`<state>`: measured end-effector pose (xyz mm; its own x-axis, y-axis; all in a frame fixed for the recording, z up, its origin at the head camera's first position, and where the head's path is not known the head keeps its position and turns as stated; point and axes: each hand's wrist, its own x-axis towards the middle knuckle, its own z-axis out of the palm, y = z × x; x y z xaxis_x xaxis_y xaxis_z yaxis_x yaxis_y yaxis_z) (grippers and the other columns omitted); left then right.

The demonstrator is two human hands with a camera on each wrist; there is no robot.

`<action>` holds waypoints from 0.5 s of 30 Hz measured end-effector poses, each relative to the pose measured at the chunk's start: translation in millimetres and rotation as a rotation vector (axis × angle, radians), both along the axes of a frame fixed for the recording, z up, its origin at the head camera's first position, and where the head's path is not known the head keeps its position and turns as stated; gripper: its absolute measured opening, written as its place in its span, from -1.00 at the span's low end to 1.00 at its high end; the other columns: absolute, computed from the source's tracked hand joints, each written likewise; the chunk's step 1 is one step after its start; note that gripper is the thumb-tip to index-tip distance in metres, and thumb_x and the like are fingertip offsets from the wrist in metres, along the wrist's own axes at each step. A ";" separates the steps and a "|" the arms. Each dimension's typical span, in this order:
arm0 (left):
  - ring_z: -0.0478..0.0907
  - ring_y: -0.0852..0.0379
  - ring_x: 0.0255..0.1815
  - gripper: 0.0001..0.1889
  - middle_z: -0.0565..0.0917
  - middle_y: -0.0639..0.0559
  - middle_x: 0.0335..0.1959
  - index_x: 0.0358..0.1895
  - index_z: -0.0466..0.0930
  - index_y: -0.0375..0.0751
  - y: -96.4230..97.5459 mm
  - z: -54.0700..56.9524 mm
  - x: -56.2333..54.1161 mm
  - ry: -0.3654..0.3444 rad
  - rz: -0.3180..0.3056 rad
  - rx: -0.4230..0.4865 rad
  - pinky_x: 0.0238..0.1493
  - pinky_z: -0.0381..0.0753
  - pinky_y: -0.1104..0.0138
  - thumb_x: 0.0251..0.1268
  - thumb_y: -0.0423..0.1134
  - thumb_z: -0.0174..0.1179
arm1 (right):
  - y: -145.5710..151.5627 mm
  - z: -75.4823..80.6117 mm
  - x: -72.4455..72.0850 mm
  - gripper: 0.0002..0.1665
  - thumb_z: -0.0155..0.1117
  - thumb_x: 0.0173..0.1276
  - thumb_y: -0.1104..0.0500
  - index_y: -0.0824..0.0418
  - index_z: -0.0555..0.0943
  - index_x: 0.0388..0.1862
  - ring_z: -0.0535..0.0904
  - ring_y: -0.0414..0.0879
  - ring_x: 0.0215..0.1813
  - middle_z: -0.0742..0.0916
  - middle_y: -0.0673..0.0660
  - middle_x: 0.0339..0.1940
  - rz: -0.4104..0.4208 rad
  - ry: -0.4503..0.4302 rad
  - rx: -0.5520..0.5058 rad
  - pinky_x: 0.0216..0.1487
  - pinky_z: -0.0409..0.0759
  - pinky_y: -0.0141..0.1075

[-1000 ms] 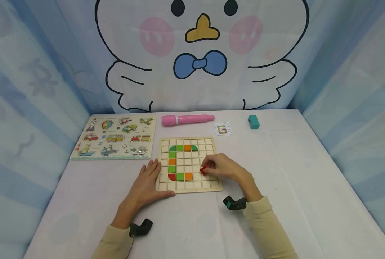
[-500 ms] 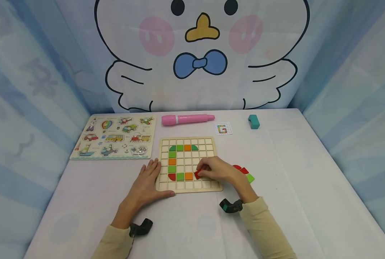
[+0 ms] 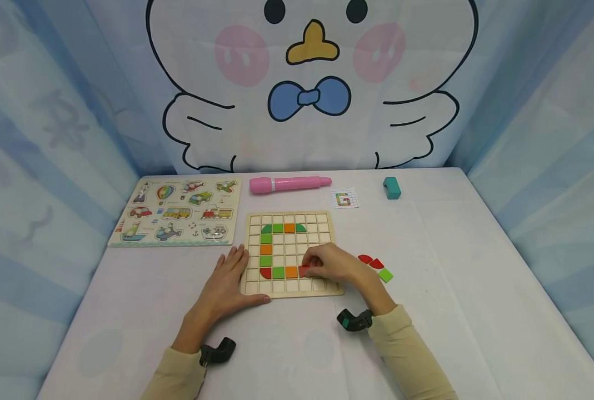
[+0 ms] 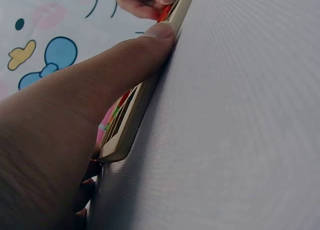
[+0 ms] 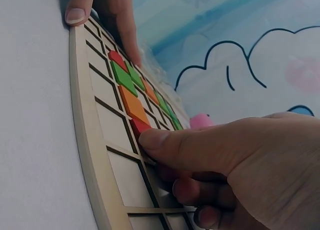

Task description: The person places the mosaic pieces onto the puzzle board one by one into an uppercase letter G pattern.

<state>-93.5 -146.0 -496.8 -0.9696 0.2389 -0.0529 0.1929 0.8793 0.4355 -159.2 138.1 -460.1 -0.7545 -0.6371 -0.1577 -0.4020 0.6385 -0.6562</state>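
Observation:
A wooden grid board [image 3: 291, 286] lies on the white table, with green, orange and red tiles in some of its cells forming an open C shape. My right hand [image 3: 332, 262] pinches a red tile [image 3: 303, 271] in the bottom row, just right of an orange tile [image 3: 291, 272]. In the right wrist view the thumb covers part of that red tile [image 5: 140, 127]. My left hand [image 3: 225, 283] rests against the board's left side, its fingers straight and spread. Its thumb [image 4: 159, 32] lies along the front edge in the left wrist view.
Right of the board lie two red tiles [image 3: 365, 259] and a green tile [image 3: 385, 275]. A vehicle picture puzzle [image 3: 176, 213] sits at the back left. Behind the board are a pink pen-shaped toy [image 3: 291, 184], a small pattern card [image 3: 344, 199] and a teal block [image 3: 391, 188].
My right hand has moved slightly left with the red tile, which now sits squarer beside the orange one. Loose tiles right of the board have come into view. The left hand stays put.

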 end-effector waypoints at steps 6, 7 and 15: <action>-0.11 -0.14 0.69 0.30 0.05 -0.15 0.65 0.58 0.06 -0.28 0.8 0.6 0.2 -0.003 0.001 -0.003 0.68 -0.13 -0.06 -0.12 0.51 0.34 | -1.8 -3.3 -0.5 -0.86 0.43 0.33 0.11 0.13 0.71 -0.20 0.50 -0.23 -0.34 0.67 -0.07 -0.39 0.015 0.039 0.009 -0.27 0.56 -0.45; -0.11 -0.14 0.69 0.29 0.05 -0.15 0.65 0.58 0.06 -0.28 0.8 0.6 0.2 -0.003 0.001 -0.005 0.68 -0.13 -0.06 -0.12 0.51 0.34 | -1.9 -3.5 -0.5 -0.86 0.43 0.33 0.11 0.13 0.71 -0.20 0.50 -0.23 -0.33 0.67 -0.07 -0.39 0.016 0.044 0.011 -0.27 0.56 -0.45; -0.10 -0.15 0.68 0.30 0.06 -0.17 0.64 0.58 0.07 -0.28 1.6 1.3 0.4 -0.005 0.005 -0.007 0.67 -0.12 -0.08 -0.12 0.50 0.35 | -1.5 -1.9 0.8 -0.82 0.44 0.32 0.11 0.14 0.70 -0.16 0.51 -0.21 -0.30 0.67 -0.07 -0.35 0.000 0.043 0.013 -0.23 0.57 -0.43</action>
